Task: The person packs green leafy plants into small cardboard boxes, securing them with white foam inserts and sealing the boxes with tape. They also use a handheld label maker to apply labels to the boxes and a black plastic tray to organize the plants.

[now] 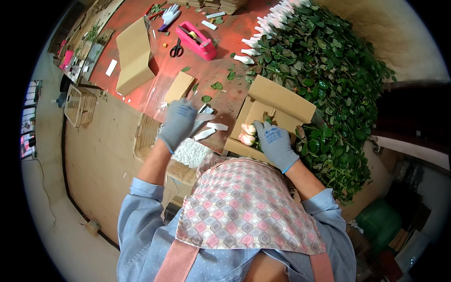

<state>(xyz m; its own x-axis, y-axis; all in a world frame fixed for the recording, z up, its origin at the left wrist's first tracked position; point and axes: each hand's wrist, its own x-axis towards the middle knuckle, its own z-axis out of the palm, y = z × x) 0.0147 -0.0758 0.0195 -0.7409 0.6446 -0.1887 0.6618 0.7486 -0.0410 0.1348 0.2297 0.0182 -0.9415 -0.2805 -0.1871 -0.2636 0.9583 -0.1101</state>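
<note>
My right hand (275, 142), in a grey work glove, lies curled over the stems of pale pink roses (247, 134) in an open cardboard box (234, 135). The blooms point left, and the hand hides most of the stems. Blurred by motion, my gloved left hand (179, 121) has its fingers bent at the near end of a stack of brown cardboard pieces (179, 86). Whether it holds anything is unclear. Beside it are loose white strips (205, 134) and a heap of small white pieces (192, 153) in a plastic basket (146, 134).
A large pile of leafy rose stems (334, 77), their heads in white sleeves (243, 59), borders the box. On the red table (211, 75) lie a pink tape dispenser (197, 40), black scissors (177, 49), a spare glove (171, 16) and a folded cardboard sheet (134, 53).
</note>
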